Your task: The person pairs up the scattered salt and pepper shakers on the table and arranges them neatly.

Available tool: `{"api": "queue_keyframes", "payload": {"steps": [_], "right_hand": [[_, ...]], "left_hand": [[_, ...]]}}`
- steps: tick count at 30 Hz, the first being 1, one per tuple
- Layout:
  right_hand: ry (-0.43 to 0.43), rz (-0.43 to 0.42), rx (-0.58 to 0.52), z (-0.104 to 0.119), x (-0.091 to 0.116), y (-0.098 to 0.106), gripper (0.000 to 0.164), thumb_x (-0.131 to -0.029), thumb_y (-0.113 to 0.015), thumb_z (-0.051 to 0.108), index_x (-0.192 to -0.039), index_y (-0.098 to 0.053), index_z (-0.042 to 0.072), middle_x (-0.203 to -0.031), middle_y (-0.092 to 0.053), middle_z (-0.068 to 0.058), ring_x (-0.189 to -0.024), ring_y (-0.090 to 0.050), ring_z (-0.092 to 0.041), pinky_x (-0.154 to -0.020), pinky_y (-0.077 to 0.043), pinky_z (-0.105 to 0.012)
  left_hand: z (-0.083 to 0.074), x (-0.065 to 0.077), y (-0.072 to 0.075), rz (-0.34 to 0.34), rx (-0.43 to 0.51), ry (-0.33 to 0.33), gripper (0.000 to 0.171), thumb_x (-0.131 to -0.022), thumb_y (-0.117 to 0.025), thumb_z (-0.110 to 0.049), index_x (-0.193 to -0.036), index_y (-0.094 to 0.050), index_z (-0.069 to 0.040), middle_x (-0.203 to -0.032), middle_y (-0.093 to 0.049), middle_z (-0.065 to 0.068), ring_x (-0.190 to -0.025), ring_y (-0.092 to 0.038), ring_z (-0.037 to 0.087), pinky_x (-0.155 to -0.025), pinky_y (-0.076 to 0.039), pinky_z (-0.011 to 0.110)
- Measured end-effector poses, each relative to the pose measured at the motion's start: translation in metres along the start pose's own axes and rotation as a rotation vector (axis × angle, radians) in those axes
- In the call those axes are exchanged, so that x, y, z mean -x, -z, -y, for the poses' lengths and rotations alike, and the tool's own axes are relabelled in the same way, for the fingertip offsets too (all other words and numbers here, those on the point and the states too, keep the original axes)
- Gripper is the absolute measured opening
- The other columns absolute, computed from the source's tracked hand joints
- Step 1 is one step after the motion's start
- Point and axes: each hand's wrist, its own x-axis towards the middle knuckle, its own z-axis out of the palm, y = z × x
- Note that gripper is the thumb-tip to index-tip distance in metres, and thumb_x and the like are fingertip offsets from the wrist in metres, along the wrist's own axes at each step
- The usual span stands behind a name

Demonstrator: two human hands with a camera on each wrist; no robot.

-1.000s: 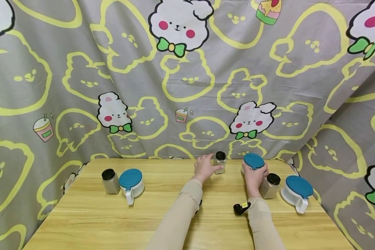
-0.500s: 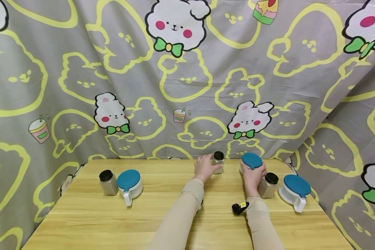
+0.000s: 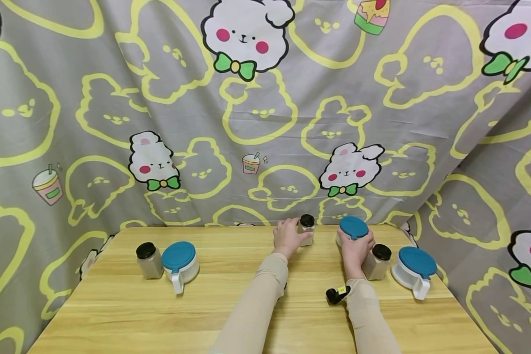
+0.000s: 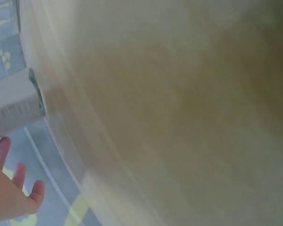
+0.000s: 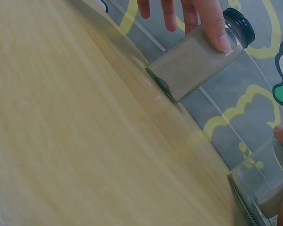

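My left hand (image 3: 288,238) holds a small clear jar with a black lid (image 3: 307,227) standing near the back edge of the table. In the right wrist view its thumb lies across that jar (image 5: 193,63) just below the lid, the fingers behind. To the right, my right hand (image 3: 356,249) grips a blue-lidded seasoning pot (image 3: 354,227) from the near side, hiding most of its body. The right wrist view shows the pot's clear wall (image 5: 254,172) at the lower right, with pale contents low inside. Both containers stand upright.
Close right of my right hand stands another black-lidded jar (image 3: 377,263), then a blue-lidded pot with a white handle (image 3: 416,268). A similar jar (image 3: 149,260) and pot (image 3: 180,263) stand at the left. A patterned curtain (image 3: 256,123) hangs behind the wooden table (image 3: 159,319).
The head view has turned slightly right, so everything shifts a little left. My left fingers have come closer around the jar. My right hand stays on the pot.
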Motion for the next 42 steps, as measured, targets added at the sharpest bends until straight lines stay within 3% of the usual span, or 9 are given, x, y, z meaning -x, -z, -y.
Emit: {"api": "queue_keyframes", "payload": {"steps": [8, 20, 29, 42], "right_hand": [[0.003, -0.005, 0.013, 0.001, 0.001, 0.000, 0.099, -0.077, -0.082, 0.030, -0.149, -0.022, 0.002, -0.148, -0.027, -0.027, -0.137, -0.028, -0.044, -0.114, -0.026, -0.057], [0.029, -0.006, 0.054, 0.004, 0.001, -0.003, 0.098, -0.077, -0.082, 0.033, -0.149, -0.024, 0.002, -0.149, -0.028, -0.026, -0.138, -0.028, -0.045, -0.114, -0.024, -0.058], [0.049, -0.013, 0.062, 0.008, 0.006, -0.002, 0.099, -0.076, -0.083, 0.034, -0.149, -0.025, 0.003, -0.147, -0.030, -0.027, -0.137, -0.028, -0.046, -0.113, -0.022, -0.061], [0.066, -0.021, 0.055, 0.010, 0.008, -0.001, 0.098, -0.075, -0.084, 0.035, -0.148, -0.027, 0.003, -0.147, -0.031, -0.025, -0.138, -0.028, -0.044, -0.112, -0.021, -0.062]], "left_hand": [[-0.001, 0.000, 0.005, -0.018, -0.022, -0.007, 0.067, -0.077, -0.076, -0.055, -0.131, -0.062, -0.018, -0.131, -0.064, 0.002, -0.121, -0.052, 0.028, -0.099, -0.042, 0.047], [-0.003, -0.003, 0.014, 0.017, -0.074, -0.016, 0.069, -0.076, -0.075, -0.058, -0.131, -0.063, -0.018, -0.129, -0.065, 0.001, -0.119, -0.052, 0.026, -0.101, -0.040, 0.047], [0.002, -0.003, 0.012, 0.006, -0.099, -0.034, 0.068, -0.076, -0.074, -0.061, -0.130, -0.064, -0.020, -0.129, -0.066, -0.002, -0.120, -0.052, 0.025, -0.103, -0.039, 0.046], [0.004, -0.004, 0.017, -0.015, -0.068, -0.050, 0.067, -0.075, -0.076, -0.058, -0.128, -0.065, -0.019, -0.129, -0.066, -0.001, -0.120, -0.052, 0.026, -0.103, -0.038, 0.047]]}}
